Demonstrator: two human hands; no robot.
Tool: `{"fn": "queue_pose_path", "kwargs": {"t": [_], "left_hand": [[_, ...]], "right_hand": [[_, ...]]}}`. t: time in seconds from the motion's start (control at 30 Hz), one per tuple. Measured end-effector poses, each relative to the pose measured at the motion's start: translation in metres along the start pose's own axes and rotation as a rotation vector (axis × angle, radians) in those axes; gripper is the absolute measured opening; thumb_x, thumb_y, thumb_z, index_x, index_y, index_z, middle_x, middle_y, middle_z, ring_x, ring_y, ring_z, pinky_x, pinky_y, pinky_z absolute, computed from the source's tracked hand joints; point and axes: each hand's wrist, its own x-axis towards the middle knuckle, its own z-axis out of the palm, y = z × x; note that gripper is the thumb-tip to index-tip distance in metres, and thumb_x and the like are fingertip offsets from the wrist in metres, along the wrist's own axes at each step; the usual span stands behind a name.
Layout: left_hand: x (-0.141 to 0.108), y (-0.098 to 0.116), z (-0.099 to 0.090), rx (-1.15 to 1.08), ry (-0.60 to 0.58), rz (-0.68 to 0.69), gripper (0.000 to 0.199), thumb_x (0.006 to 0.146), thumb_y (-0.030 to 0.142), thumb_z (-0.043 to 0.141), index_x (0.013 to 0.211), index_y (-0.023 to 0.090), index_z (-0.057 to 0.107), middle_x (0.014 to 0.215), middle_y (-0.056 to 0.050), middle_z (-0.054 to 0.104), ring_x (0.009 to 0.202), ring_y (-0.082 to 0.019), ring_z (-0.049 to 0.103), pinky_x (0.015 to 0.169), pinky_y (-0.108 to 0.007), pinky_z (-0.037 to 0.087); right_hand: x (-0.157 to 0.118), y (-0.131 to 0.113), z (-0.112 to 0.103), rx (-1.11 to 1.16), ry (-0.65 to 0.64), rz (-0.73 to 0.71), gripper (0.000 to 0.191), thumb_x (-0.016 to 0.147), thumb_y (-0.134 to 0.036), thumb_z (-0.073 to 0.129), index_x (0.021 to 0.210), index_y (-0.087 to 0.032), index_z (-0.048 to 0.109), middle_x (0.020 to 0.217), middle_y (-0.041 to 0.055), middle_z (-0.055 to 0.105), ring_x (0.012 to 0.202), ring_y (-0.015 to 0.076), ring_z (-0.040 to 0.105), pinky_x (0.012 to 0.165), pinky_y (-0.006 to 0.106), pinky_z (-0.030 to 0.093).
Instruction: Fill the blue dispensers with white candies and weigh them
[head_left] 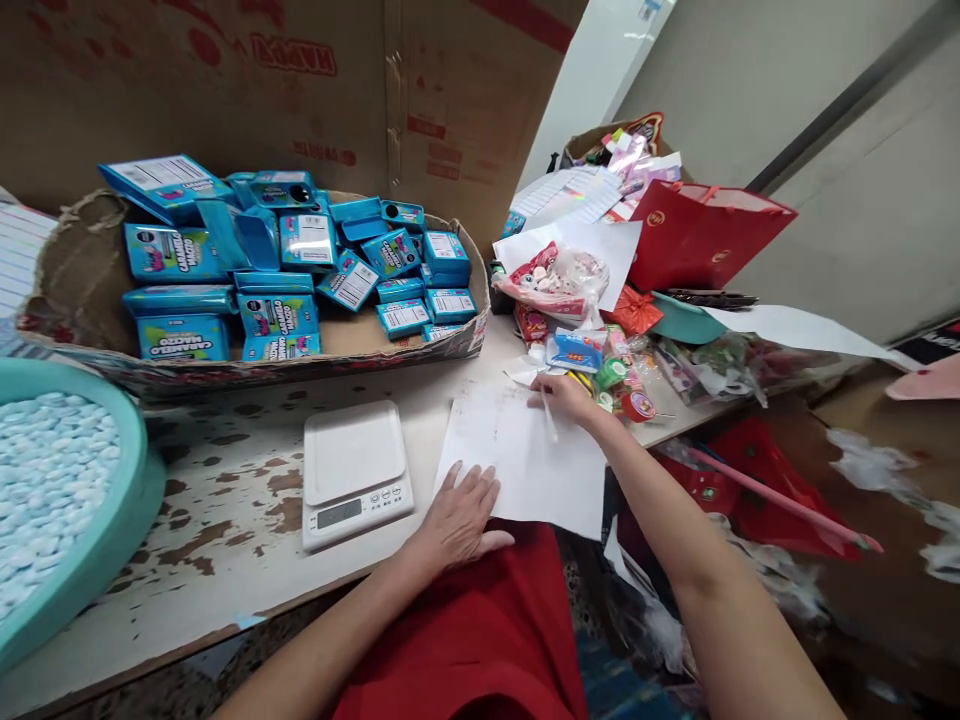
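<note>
A white sheet of paper (551, 470) lies at the table's front edge, with its lower right corner past the edge. Spread flat on its left side is my left hand (466, 510), fingers apart and holding nothing. At the sheet's upper right, my right hand (566, 395) is closed around a thin white stick (551, 418) that points down towards the paper. I cannot make out its exact kind. Faint marks show along the top of the sheet. Just left of the paper stands a white digital scale (356, 455) with nothing on its plate.
A cut-down cardboard box (360, 365) holds several blue candy packets (277, 315). At far left, a turquoise basin (142, 500) is full of pale blue candies (56, 480). Wrapped sweets, a plastic bag (555, 285) and a red paper bag (705, 235) crowd the right side.
</note>
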Motion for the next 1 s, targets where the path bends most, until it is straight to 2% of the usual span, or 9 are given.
{"fn": "queue_pose_path", "kwargs": {"t": [0.13, 0.2, 0.27, 0.33, 0.43, 0.5, 0.63, 0.8, 1.0], "left_hand": [[0.008, -0.004, 0.009, 0.012, -0.071, -0.040, 0.066, 0.088, 0.065, 0.034, 0.127, 0.015, 0.055, 0.136, -0.014, 0.053, 0.120, -0.031, 0.050, 0.107, -0.051, 0.024], [0.009, -0.005, 0.007, 0.013, -0.090, -0.050, 0.065, 0.088, 0.065, 0.035, 0.127, 0.015, 0.054, 0.138, -0.016, 0.050, 0.121, -0.031, 0.049, 0.105, -0.050, 0.026], [0.009, -0.005, 0.004, 0.002, -0.104, -0.063, 0.064, 0.089, 0.064, 0.035, 0.126, 0.015, 0.054, 0.140, -0.016, 0.048, 0.120, -0.031, 0.049, 0.102, -0.049, 0.030], [0.010, -0.005, 0.000, -0.018, -0.119, -0.084, 0.062, 0.090, 0.062, 0.035, 0.126, 0.015, 0.053, 0.141, -0.016, 0.046, 0.120, -0.031, 0.049, 0.098, -0.047, 0.034], [0.014, -0.005, -0.005, -0.039, -0.146, -0.119, 0.057, 0.091, 0.058, 0.037, 0.125, 0.015, 0.054, 0.142, -0.016, 0.046, 0.119, -0.031, 0.048, 0.095, -0.045, 0.037], [0.018, -0.008, -0.007, -0.041, -0.157, -0.118, 0.053, 0.091, 0.055, 0.040, 0.124, 0.015, 0.054, 0.141, -0.015, 0.046, 0.118, -0.031, 0.048, 0.094, -0.044, 0.038], [0.023, -0.015, -0.004, -0.007, -0.119, -0.070, 0.040, 0.093, 0.044, 0.045, 0.119, 0.015, 0.056, 0.132, -0.014, 0.053, 0.109, -0.029, 0.052, 0.088, -0.041, 0.042], [0.023, -0.018, 0.005, 0.108, -0.028, -0.051, 0.031, 0.090, 0.025, 0.051, 0.116, 0.009, 0.057, 0.124, -0.018, 0.058, 0.099, -0.028, 0.055, 0.079, -0.039, 0.043], [0.020, -0.015, 0.006, 0.112, -0.061, -0.115, 0.035, 0.086, 0.023, 0.057, 0.120, 0.015, 0.056, 0.131, -0.014, 0.055, 0.104, -0.028, 0.054, 0.079, -0.039, 0.042]], "right_hand": [[-0.005, -0.010, 0.020, 0.044, 0.281, -0.049, 0.023, 0.089, -0.034, 0.052, 0.098, -0.021, 0.069, 0.091, 0.0091, 0.065, 0.093, 0.0230, 0.056, 0.078, 0.033, 0.044], [-0.024, -0.020, 0.038, 0.222, 0.384, -0.025, 0.034, 0.093, -0.042, 0.043, 0.098, -0.021, 0.068, 0.081, 0.0059, 0.064, 0.084, 0.0207, 0.060, 0.075, 0.033, 0.047], [-0.045, -0.032, 0.061, 0.493, 0.339, 0.125, 0.037, 0.093, -0.047, 0.043, 0.092, -0.019, 0.067, 0.063, -0.0005, 0.059, 0.061, 0.0157, 0.060, 0.062, 0.029, 0.050], [-0.063, -0.044, 0.088, 0.722, 0.296, 0.248, 0.032, 0.089, -0.047, 0.051, 0.085, -0.018, 0.062, 0.059, -0.0032, 0.058, 0.051, 0.0126, 0.059, 0.056, 0.027, 0.050], [-0.075, -0.056, 0.121, 0.899, 0.327, 0.317, 0.026, 0.081, -0.044, 0.064, 0.087, -0.018, 0.059, 0.066, -0.0019, 0.065, 0.059, 0.0143, 0.065, 0.060, 0.028, 0.055], [-0.077, -0.058, 0.133, 0.885, 0.380, 0.329, 0.026, 0.079, -0.041, 0.066, 0.090, -0.019, 0.058, 0.072, -0.0002, 0.067, 0.065, 0.0155, 0.067, 0.064, 0.029, 0.057], [-0.075, -0.053, 0.138, 0.751, 0.476, 0.321, 0.020, 0.083, -0.038, 0.063, 0.084, -0.019, 0.056, 0.067, -0.0010, 0.066, 0.060, 0.0147, 0.067, 0.059, 0.027, 0.056], [-0.077, -0.048, 0.139, 0.727, 0.466, 0.294, 0.019, 0.086, -0.037, 0.058, 0.080, -0.020, 0.053, 0.064, -0.0020, 0.064, 0.052, 0.0128, 0.064, 0.050, 0.024, 0.054], [-0.079, -0.046, 0.144, 0.638, 0.425, 0.203, 0.011, 0.085, -0.030, 0.061, 0.091, -0.021, 0.059, 0.080, 0.0006, 0.068, 0.067, 0.0145, 0.069, 0.063, 0.027, 0.059]]}}
